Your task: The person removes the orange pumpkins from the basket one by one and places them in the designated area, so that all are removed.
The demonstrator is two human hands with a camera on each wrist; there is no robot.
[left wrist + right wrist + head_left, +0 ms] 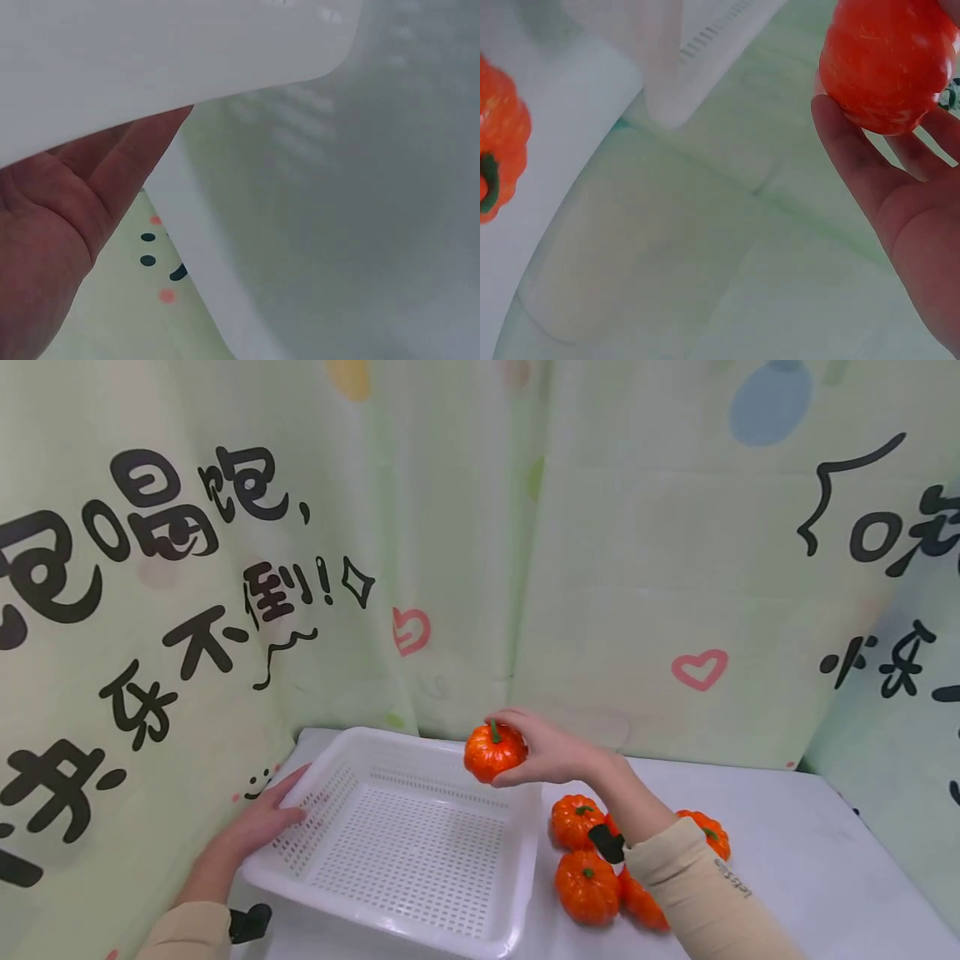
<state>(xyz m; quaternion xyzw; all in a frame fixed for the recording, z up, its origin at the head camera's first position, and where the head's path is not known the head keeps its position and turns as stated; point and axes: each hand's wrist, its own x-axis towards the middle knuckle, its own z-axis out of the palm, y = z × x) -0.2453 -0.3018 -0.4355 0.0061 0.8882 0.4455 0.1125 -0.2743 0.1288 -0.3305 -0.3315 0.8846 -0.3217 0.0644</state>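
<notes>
A small orange toy pumpkin (494,753) with a green stem is held by my right hand (547,750), above the far right corner of a white perforated plastic basket (431,831). In the right wrist view the thumb and fingers curl round the pumpkin (889,64). My left hand (258,817) grips the basket's left rim, with the thumb over the edge. From the left wrist, the basket wall (187,52) hides the fingertips of the left hand (82,202). No pumpkins show inside the basket.
Several more pumpkins (588,887) lie on the white table (795,852) right of the basket, partly hidden by the right forearm. A pale green printed curtain (622,568) hangs behind the table and along its sides.
</notes>
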